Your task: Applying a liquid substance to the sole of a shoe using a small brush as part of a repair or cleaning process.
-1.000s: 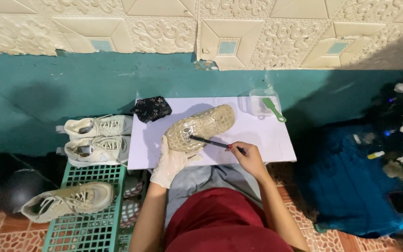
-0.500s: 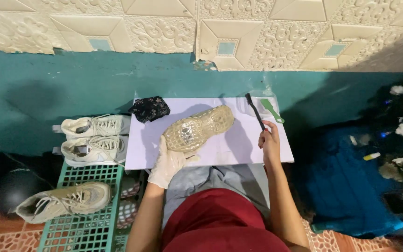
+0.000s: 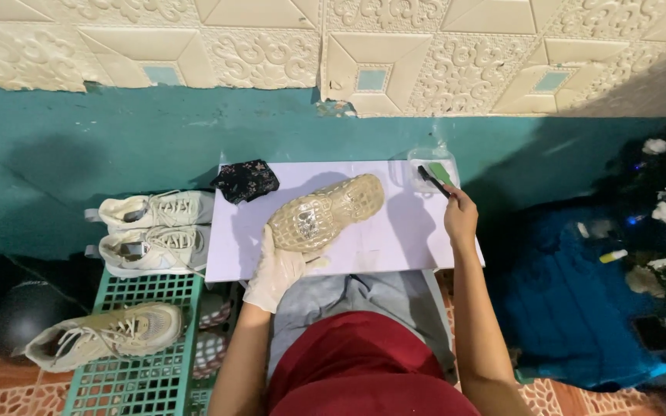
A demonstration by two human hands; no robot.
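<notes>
Gripping a beige shoe (image 3: 325, 222) sole-up on the white worktop (image 3: 395, 239), the gloved left hand (image 3: 275, 271) clasps the shoe's near end, while the bare right hand (image 3: 460, 218) is closed around a dark-handled brush (image 3: 433, 182). The shoe lies near the middle of the worktop, its long axis running diagonally, one end toward the person's left hand and the other pointing up and right toward the teal wall (image 3: 117, 146). The brush tip reaches to the right of the shoe's far end, at a small clear container (image 3: 432, 166) holding something green. A dark patterned cloth (image 3: 245, 180) sits left of the shoe at the worktop's far corner. Further left of the shoe, a pair of pale sneakers (image 3: 156, 227) rests by the wall, and a third sneaker (image 3: 105, 333) lies on a green plastic crate (image 3: 136, 381).
</notes>
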